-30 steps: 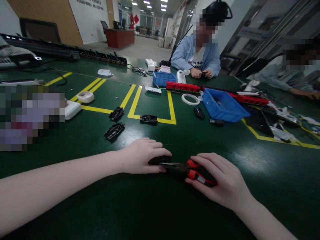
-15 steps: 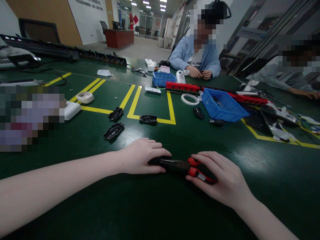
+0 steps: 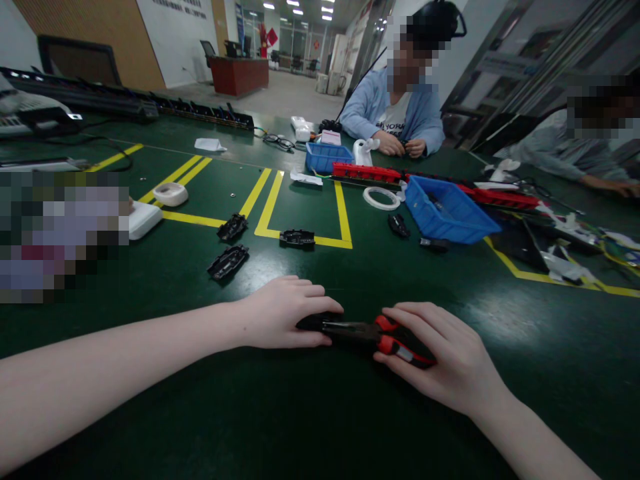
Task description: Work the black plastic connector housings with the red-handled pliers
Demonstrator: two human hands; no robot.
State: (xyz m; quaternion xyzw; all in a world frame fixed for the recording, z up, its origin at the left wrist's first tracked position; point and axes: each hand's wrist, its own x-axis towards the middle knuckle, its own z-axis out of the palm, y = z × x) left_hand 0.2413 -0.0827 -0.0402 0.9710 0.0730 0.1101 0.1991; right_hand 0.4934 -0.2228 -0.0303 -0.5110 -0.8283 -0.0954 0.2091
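Observation:
My left hand (image 3: 287, 313) is closed on a black plastic part (image 3: 313, 323), most of it hidden by the fingers. My right hand (image 3: 445, 350) grips red-and-black long-nose pliers (image 3: 395, 343) by the handles. The jaws point left and their tips meet the black part at my left fingertips. Whether they pinch it I cannot tell. Beyond my left hand lie similar black plastic parts: one (image 3: 228, 262) nearest, another (image 3: 233, 227) behind it, and a third (image 3: 297, 239) on the yellow tape line.
A blue bin (image 3: 450, 217) stands at the right, with a black piece (image 3: 399, 225) and a white tape ring (image 3: 381, 197) beside it. A smaller blue bin (image 3: 327, 159) sits farther back. At left are a tape roll (image 3: 170, 194) and a white box (image 3: 144, 221). Two people sit across the table.
My right hand and the pliers have shifted very slightly to the right. My left hand stays where it was, still around the black part.

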